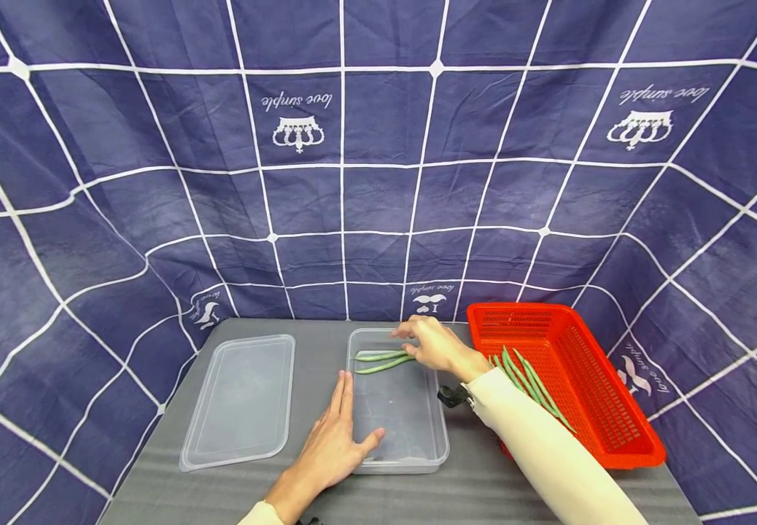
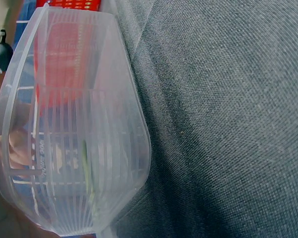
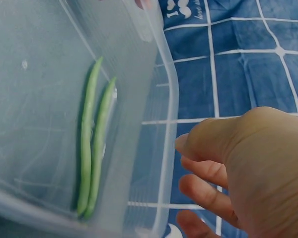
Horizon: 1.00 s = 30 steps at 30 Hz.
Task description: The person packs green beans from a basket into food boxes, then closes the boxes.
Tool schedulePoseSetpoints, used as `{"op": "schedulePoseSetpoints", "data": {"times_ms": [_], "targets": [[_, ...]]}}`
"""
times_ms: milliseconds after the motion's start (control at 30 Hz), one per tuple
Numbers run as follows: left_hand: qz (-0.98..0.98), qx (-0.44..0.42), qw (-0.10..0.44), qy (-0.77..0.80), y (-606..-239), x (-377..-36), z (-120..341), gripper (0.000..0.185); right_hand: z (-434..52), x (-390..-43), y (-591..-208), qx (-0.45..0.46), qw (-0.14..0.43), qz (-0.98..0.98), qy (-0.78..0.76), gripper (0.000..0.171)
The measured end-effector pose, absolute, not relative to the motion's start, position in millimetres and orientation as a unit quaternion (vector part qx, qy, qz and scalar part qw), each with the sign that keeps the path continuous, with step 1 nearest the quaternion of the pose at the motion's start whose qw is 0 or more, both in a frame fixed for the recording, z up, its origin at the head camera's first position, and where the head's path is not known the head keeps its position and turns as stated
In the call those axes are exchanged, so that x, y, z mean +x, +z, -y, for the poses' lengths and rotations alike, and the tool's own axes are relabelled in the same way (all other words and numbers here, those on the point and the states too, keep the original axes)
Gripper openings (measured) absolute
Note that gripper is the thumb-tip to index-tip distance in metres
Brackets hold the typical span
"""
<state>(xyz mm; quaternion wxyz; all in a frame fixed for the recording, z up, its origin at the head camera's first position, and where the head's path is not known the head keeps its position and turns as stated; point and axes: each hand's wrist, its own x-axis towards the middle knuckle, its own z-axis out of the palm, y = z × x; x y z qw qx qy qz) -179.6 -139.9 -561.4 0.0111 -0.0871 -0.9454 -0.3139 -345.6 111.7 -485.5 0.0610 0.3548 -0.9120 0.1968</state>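
two green beans (image 3: 87, 129) lie side by side on the floor of the clear box (image 1: 391, 415), near its far end. the right hand (image 1: 434, 343) is above that end, its fingers loosely bent and released, with no bean between them. the left hand (image 1: 335, 445) is flat against the box's left side, fingers straight and not clenched round anything, the thumb reaching over the rim. to the left, well apart from the box, a clear lid (image 1: 237, 401) lies flat on the grey table (image 1: 319, 350). to the right stands a red basket (image 1: 604, 364); more beans (image 1: 536, 386) lie in it, partly behind the cream sleeve (image 1: 536, 445). a blue cloth (image 1: 378, 204) with white lines hangs behind.
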Motion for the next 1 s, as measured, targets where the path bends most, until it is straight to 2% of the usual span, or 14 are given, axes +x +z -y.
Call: {"op": "schedulePoseSetpoints", "data": {"times_ms": [667, 1000], "targets": [[0.947, -0.086, 0.025, -0.308, -563, -178, 139, 0.125, -198, -336, -474, 0.318, 0.115, 0.918, 0.206, 0.04], [0.946, -0.082, 0.021, -0.313, -562, -178, 140, 0.126, -250, -330, -474, 0.274, 0.114, 0.93, 0.218, 0.037]]}}
